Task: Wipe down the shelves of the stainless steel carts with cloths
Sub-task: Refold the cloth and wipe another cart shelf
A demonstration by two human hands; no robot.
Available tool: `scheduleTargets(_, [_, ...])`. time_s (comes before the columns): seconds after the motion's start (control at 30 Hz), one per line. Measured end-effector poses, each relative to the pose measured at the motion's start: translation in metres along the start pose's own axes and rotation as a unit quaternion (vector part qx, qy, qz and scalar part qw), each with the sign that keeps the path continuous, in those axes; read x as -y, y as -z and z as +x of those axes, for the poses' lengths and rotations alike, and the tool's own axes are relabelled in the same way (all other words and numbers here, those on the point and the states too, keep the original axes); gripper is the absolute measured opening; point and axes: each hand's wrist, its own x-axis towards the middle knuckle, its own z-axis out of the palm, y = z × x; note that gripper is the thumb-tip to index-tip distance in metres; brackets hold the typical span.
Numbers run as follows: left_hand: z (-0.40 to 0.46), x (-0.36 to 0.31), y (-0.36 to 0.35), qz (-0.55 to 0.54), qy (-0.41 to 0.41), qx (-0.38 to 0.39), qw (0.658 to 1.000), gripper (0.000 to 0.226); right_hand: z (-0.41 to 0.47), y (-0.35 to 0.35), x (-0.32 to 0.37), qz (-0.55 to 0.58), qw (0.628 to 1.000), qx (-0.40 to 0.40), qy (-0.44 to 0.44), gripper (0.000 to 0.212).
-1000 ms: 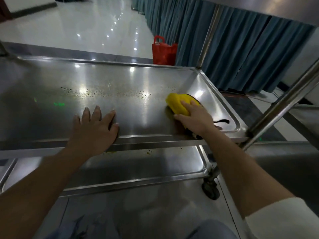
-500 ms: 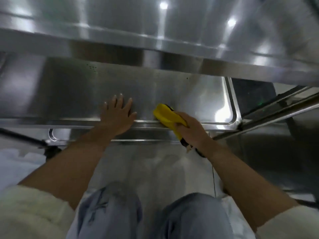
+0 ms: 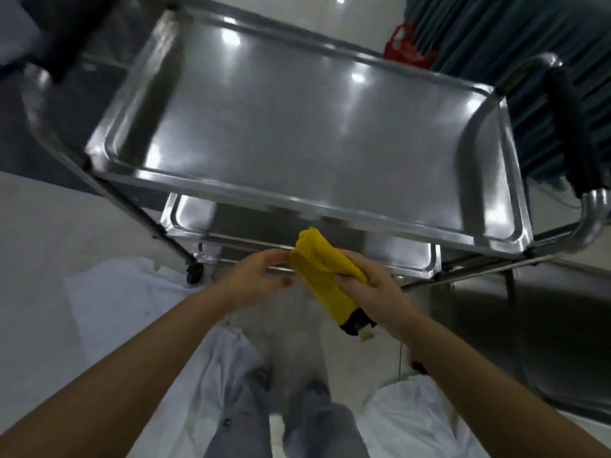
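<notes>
In front of the stainless steel cart (image 3: 489,246), above the person's grey trouser legs (image 3: 291,424), both hands meet around a folded yellow cloth (image 3: 322,276). The right hand (image 3: 373,292) grips the cloth, its fingers curled over the lower middle of the roll and its thumb wrapped on the near side, so that the cloth slants from upper left to lower right through the palm. A dark edge with a small pale tag (image 3: 358,328) sticks out from the lower end of the cloth just beneath that hand. The left hand (image 3: 261,279) sits just beside the cloth's upper end, fingers bent inward and their tips touching or nearly touching the yellow fabric; whether it truly pinches the cloth cannot be told from this blurred view. The cloth is held in the air, apart from the cart, in front of the near rim of the top shelf (image 3: 297,133), which is a shallow steel tray with a raised border and bright ceiling reflections on it. Below it the near corners of a lower shelf (image 3: 191,216) show. A curved push handle (image 3: 591,209) with a dark grip stands at the cart's right end, and a black castor (image 3: 194,274) sits on the pale floor at the left. A red bag (image 3: 408,46) lies beyond the cart beside blue-green curtains (image 3: 515,38). White sleeves or coat fabric (image 3: 139,309) spreads around the legs
</notes>
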Motion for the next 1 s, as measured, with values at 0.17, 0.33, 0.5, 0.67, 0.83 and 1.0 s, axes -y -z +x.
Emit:
scheduleTargets(0.17, [-0.055, -0.066, 0.058, 0.066, -0.033, -0.092, 0.993, 0.011, -0.008, -0.015, 0.09, -0.031, 0.996, 0.026, 0.083, 0.04])
scheduleTargets(0.33, [-0.099, -0.135, 0.092, 0.027, -0.048, -0.14, 0.989, 0.017, -0.006, -0.014, 0.151, -0.035, 0.987, 0.03, 0.151, 0.031])
scheduleTargets(0.5, [-0.135, -0.17, 0.111, 0.038, -0.029, -0.221, 0.974, 0.019, -0.005, -0.008, 0.205, -0.095, 0.961, 0.062, 0.251, 0.035])
scheduleTargets(0.67, [-0.172, -0.178, 0.135, 0.07, -0.027, -0.306, 0.949, 0.047, 0.012, -0.028, 0.23, -0.146, 0.944, 0.094, 0.282, 0.035])
scheduleTargets(0.83, [-0.209, -0.171, 0.171, 0.219, -0.015, -0.299, 0.929, 0.014, 0.031, -0.089, 0.237, -0.23, 0.931, 0.134, 0.251, 0.04])
scheduleTargets(1.0, [-0.244, -0.145, 0.222, 0.314, 0.011, -0.296, 0.902, 0.019, 0.051, -0.153, 0.262, -0.218, 0.912, 0.207, 0.279, 0.098])
